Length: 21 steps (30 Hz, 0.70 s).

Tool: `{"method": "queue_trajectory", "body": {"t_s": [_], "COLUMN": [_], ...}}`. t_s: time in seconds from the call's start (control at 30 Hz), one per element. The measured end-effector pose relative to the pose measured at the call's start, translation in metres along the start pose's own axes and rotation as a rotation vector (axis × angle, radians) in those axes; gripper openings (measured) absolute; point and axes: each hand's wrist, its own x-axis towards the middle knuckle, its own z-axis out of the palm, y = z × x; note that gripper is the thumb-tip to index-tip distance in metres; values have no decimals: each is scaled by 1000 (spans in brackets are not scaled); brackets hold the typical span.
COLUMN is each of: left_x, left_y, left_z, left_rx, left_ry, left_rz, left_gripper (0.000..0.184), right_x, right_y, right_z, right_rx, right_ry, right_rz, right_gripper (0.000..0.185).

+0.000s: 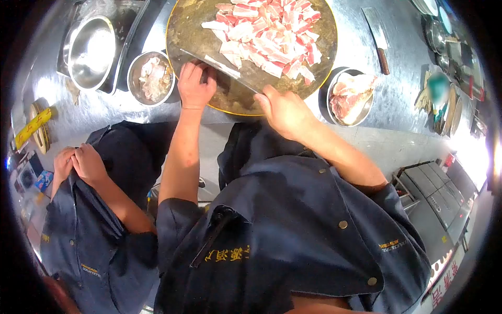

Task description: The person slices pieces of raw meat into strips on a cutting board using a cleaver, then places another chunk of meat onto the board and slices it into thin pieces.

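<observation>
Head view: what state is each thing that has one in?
Board: flat, partly covered
Meat: sliced, heaped on the board
Knife: held, aslant over the board
Right hand: closed on the knife
Left hand: fingers bent, beside the blade
Second knife: lying, unheld
Big bowl: upright
Scrap bowl: upright, holding pale pieces
Right bowl: upright, holding meat chunk
Co-worker's hands: together

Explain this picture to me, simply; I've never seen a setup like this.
No machine here: a camera on a person's head looks forward and down. The right hand holds a knife across a round board; the left hand is curled close to it. Sliced meat lies on the board. On the metal table, a chunk of meat sits in the right bowl, and a second knife lies nearby. Far left, another person's hands are together.
</observation>
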Motion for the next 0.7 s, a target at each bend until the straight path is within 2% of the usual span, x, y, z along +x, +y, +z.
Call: {"method": "queue_trajectory", "body": {"t_s": [0.3, 0.47, 0.53, 0.7], "left_x": [4, 3, 2, 6], "left_y": [0, 1, -1, 3], "left_z": [0, -2, -1, -3], "left_rx": [-2, 0, 2, -76], "left_ry": [-16, -80, -149, -72], "left_rz": [-3, -54, -78, -48], "left_gripper": [23, 20, 19, 17], "right_x": [14, 22, 22, 2], "right_y": [-1, -2, 9, 14], "right_z": [13, 9, 3, -19], "right_rx": [-38, -62, 92, 127], "right_ry": [19, -24, -10, 20], "right_rz": [-11, 23, -33, 41], "right_gripper": [44, 43, 41, 39]}}
